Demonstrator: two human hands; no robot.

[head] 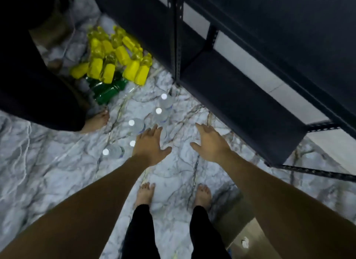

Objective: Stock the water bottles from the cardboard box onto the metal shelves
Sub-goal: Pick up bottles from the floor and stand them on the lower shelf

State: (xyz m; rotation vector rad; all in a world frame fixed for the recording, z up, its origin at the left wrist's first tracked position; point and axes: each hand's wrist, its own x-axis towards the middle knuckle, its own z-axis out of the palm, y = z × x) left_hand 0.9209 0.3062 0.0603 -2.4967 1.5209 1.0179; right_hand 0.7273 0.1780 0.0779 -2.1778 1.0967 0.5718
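Feet point(145, 193): we are standing barefoot on the marble floor point(57, 172), our legs in black trousers.
Cardboard box point(248, 237): it is sitting just beside our right foot, cut off by the lower right edge of view.
Left hand point(152, 145): we are holding it open, fingers spread, gripping nothing, over the nearest bottles.
Right hand point(210, 141): we are holding it open and empty too, over bare floor near the lowest shelf's front edge.
Water bottles point(158, 111): five are standing upright on the floor, white caps up, in a loose line running toward the shelf post.
Metal shelves point(240, 96): dark boards are running diagonally along our right, leaving a strip of bare floor between their edge and the bottles.
Far floor: yellow bottles point(115, 58) are lying piled over green bottles point(107, 89); another person's bare foot point(98, 120) is standing to the left.
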